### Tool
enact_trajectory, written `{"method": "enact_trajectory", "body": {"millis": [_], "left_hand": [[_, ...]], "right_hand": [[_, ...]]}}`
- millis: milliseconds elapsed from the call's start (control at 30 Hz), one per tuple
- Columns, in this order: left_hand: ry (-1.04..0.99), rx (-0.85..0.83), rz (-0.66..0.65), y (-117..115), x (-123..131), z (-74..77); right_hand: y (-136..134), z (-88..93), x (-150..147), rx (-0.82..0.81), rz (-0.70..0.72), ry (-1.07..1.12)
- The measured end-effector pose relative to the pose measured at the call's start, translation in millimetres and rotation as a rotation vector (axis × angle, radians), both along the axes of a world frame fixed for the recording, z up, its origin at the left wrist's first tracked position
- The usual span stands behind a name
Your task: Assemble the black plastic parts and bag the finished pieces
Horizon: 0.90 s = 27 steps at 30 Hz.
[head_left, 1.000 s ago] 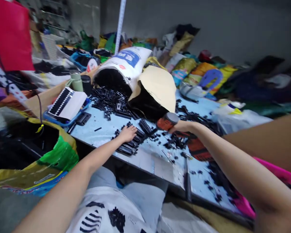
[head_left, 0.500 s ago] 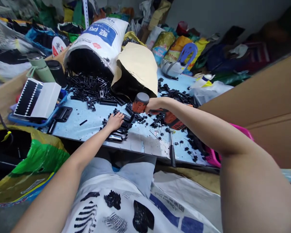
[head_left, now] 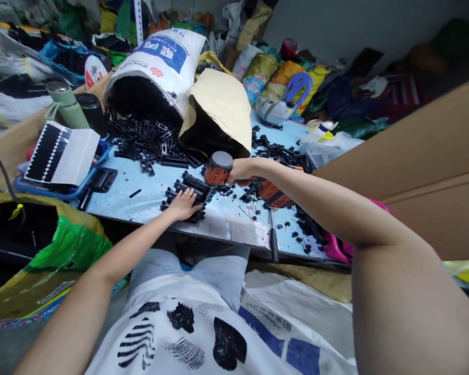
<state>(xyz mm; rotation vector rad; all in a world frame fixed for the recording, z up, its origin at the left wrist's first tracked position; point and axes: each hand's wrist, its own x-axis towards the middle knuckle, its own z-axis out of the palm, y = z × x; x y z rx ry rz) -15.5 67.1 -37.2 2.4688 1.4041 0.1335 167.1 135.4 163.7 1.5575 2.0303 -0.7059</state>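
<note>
1. The pale blue worktable [head_left: 148, 200] is carrying all the work, and a pink basket [head_left: 336, 250] is sitting at its right end.
2. A large cardboard sheet [head_left: 414, 151] is leaning at the right, behind the right forearm.
3. A white woven sack [head_left: 160, 57] is lying on its side at the back of the table, spilling loose black plastic parts [head_left: 140, 143] onto the surface.
4. A brown paper bag [head_left: 221, 101] is lying just beside the sack, with its dark mouth facing the person.
5. A blue tray [head_left: 47, 191] at the left edge is holding a white box [head_left: 62, 153]. A green flask [head_left: 64, 104] and a black cup [head_left: 91, 112] are standing behind it.
6. The orange cordless drill [head_left: 218, 169] is being held near the middle of the table, just in front of the bag's mouth, with its grey cap showing on top.
7. The right hand [head_left: 244, 169] is gripping the drill, fingers clenched around its body.
8. The left hand [head_left: 183, 204] is lying palm down with its fingers stretched out and unclenched, pressing on a row of black bars [head_left: 189, 185] near the front edge. The bars are lying directly below the drill.
9. A hammer [head_left: 272, 234] is lying to the right of the bars, its handle reaching the table's front edge.
10. Small black pieces [head_left: 300, 229] are lying scattered beyond the hammer.
</note>
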Motion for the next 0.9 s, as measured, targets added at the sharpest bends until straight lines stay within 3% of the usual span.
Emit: {"method": "enact_trajectory", "body": {"millis": [167, 333, 500, 667, 900], "left_hand": [[-0.027, 0.041, 0.035, -13.4, 0.0, -2.5], [0.024, 0.024, 0.006, -29.6, -0.7, 2.5], [0.062, 0.162, 0.041, -50.3, -3.6, -7.1], [0.045, 0.227, 0.066, -54.2, -1.2, -14.5], [-0.021, 0.265, 0.090, -57.9, 0.0, -15.6]], "right_hand": [[-3.0, -3.9, -5.9, -0.010, 0.034, -0.029], [-21.3, 5.1, -15.0, 0.051, 0.096, -0.080], [-36.2, 7.3, -21.1, 0.027, 0.155, -0.054], [-37.3, -4.0, -25.7, 0.029, 0.163, -0.015], [-65.8, -0.2, -19.7, 0.156, 0.269, -0.142]]}}
